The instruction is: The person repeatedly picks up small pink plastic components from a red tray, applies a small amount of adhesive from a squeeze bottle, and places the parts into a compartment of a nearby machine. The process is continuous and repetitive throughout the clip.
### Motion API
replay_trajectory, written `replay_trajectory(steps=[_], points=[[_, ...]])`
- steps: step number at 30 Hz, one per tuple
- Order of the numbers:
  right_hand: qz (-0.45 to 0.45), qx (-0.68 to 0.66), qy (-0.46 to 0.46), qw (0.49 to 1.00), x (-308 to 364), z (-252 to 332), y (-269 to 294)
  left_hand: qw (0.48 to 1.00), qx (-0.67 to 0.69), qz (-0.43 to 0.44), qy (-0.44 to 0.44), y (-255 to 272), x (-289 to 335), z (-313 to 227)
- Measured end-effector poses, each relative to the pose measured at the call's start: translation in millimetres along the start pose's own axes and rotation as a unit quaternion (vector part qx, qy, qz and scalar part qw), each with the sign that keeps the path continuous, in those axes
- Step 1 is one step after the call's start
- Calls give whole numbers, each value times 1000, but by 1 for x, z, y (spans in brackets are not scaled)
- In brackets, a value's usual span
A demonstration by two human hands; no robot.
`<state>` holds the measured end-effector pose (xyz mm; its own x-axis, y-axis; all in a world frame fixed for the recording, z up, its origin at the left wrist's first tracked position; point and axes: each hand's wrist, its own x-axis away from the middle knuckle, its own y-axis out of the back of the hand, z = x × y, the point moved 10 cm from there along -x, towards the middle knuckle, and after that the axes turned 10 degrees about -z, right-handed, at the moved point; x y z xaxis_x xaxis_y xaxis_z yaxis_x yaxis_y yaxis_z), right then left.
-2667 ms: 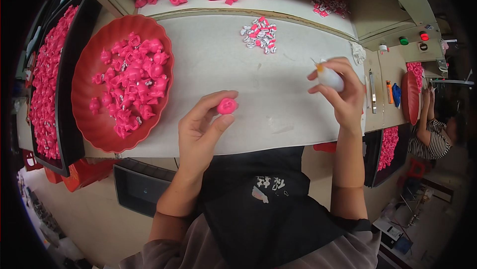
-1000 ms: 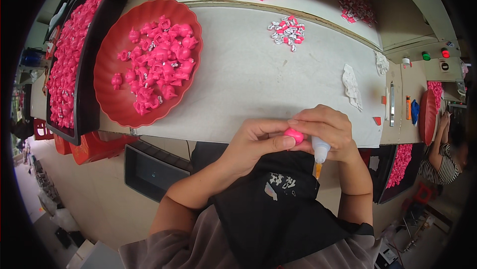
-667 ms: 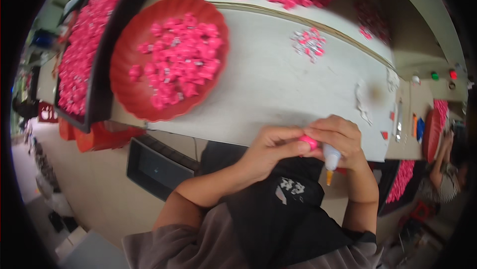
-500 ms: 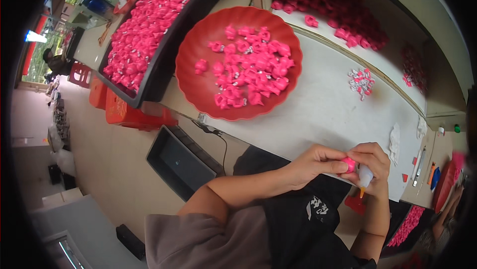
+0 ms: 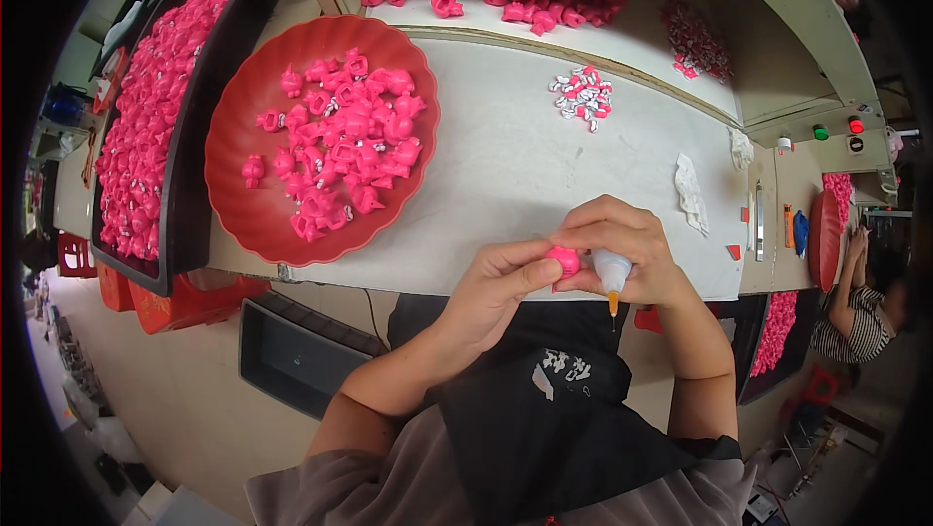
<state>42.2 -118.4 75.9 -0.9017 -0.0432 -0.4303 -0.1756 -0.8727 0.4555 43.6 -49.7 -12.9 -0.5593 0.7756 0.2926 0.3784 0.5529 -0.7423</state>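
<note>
My left hand pinches a small rounded pink plastic piece between thumb and fingers, just over the table's front edge. My right hand has a white squeeze bottle with an orange needle tip tucked in its palm, the tip pointing down towards me. The thumb and forefinger of that hand also press on the pink piece from the right. A scalloped red bowl with many pink pieces stands to the left. Beyond my hands lies a small heap of white-and-pink parts on the white table covering.
A black crate full of pink pieces stands at far left. More pink pieces fill the shelf at the back. A crumpled tissue lies to the right. Another person sits at far right. A grey bin is below the table.
The view has swung, so the bowl, crate and my hands now appear further left. Both hands still hold the pink piece, and the bottle stays in my right hand.
</note>
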Motion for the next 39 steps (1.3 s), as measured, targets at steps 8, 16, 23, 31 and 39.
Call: replay_trajectory(steps=[8, 16, 23, 31, 39], points=[[-51, 12, 5, 999, 8, -7, 3, 983, -145, -44, -107, 8, 1, -18], [-164, 31, -81, 983, 40, -21, 54, 854, -322, -189, -361, 47, 43, -131], [-213, 47, -92, 972, 69, -34, 86, 474, -728, -219, -445, -9, 17, -177], [-231, 22, -74, 970, 79, -28, 97, 240, -773, -5, -587, -114, -201, -89], [-267, -47, -106, 957, 103, -47, 107, 144, -814, 18, -563, -125, -267, -73]])
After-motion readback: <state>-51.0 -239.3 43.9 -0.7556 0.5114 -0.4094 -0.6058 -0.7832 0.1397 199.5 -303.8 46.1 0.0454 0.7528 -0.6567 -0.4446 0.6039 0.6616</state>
